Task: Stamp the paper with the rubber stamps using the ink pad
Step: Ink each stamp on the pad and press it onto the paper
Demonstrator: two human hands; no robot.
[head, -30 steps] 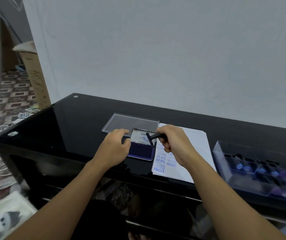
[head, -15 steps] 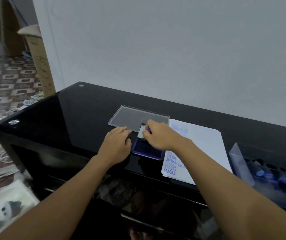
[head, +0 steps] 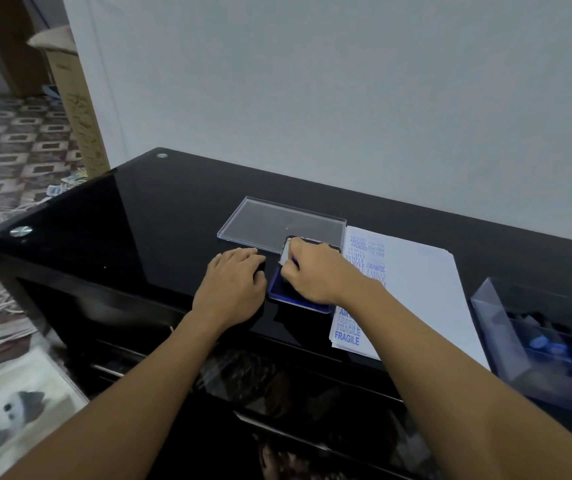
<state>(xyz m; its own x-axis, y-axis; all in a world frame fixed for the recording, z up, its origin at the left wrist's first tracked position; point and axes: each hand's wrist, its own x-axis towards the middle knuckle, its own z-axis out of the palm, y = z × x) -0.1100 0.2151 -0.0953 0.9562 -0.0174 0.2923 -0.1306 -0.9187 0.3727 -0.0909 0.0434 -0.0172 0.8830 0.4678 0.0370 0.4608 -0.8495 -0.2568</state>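
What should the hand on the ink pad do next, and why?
Probably lift the right hand, with the small stamp it pinches, off the blue rectangular ink pad and press it onto a bare part of the white paper sheet: the hand rests on the pad, and the sheet's right side is unprinted.

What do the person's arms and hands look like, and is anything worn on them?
Both arms are bare as far as the picture shows them; no sleeve is in view. The left hand and the right hand wear no gloves. No ring, watch or bracelet can be seen on the fingers or wrists, and no markings show.
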